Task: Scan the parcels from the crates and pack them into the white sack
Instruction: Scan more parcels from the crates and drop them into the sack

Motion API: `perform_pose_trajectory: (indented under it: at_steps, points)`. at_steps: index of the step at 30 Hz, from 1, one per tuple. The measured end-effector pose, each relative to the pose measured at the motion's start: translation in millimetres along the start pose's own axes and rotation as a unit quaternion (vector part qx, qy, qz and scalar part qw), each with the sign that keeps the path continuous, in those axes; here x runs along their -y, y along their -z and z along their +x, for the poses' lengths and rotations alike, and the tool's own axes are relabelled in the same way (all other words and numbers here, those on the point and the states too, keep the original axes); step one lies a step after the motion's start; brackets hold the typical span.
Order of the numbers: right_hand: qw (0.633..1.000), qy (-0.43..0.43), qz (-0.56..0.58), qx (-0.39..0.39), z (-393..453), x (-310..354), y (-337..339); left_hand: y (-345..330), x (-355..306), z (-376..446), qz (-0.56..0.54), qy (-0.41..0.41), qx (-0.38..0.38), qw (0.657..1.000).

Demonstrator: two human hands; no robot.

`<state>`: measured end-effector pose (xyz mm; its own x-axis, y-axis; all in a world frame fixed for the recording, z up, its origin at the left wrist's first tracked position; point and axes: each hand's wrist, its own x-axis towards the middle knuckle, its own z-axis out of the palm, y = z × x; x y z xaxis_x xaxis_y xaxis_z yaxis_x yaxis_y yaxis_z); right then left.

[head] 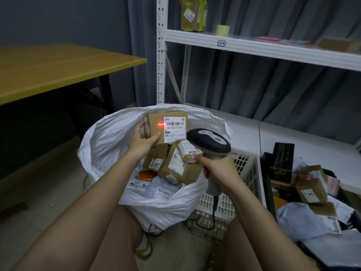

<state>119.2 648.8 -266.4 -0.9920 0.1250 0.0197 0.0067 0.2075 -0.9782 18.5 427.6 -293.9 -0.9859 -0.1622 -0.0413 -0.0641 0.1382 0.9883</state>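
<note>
Two hands in use, listed left to right. Far left, wooden table (58, 69), smooth yellow top on dark legs, not involved. Next, white sack (109, 137), thin crinkled plastic, mouth open in front of my knees, holding several cardboard boxes and soft grey mailers. My left hand (142, 141) grips a small cardboard parcel (166, 127) by its left end, thumb on the face, holding it above the sack's mouth; matte brown board, square-edged, white printed label facing me. The red scan line sits at the label's left edge and only just reaches the barcode: likely risk is a missed read, caused by that offset or a tilt of the box. Second risk: dropping it in before a read registers. My right hand (218, 169) is wrapped round the grey handle of the scanner (209, 143), rounded dark head, cable trailing down. Behind it, white slatted plastic crate (248, 173). Far right, dark crate (269, 184) with mixed boxes and mailers not yet scanned; loosely heaped, they may slide.
</note>
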Motion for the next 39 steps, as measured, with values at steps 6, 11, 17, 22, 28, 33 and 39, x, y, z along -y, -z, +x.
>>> perform_pose_trajectory:
  at_steps: [6,11,17,22,28,33,39]
  points:
    - [0.999,-0.011,0.036,-0.012,4,-1,5,11,7,-1,-0.022,-0.028,-0.038,0.999]
    - [0.994,-0.044,0.080,-0.061,18,-11,7,25,10,0,0.060,-0.078,-0.122,0.988]
    - [0.985,-0.065,0.125,-0.099,30,-25,16,-21,-11,16,0.248,-0.180,-0.119,0.944]
    - [0.980,-0.066,0.156,-0.108,38,-31,34,-61,15,48,0.535,-0.237,0.012,0.811]
    - [0.978,-0.070,0.141,-0.137,48,-42,64,-100,8,53,0.566,-0.133,0.153,0.799]
    - [0.963,-0.076,0.189,-0.179,43,-48,92,-113,3,48,0.442,-0.149,0.167,0.869]
    - [0.911,0.018,0.274,-0.309,39,-46,134,-171,-33,3,0.256,-0.242,0.217,0.911]
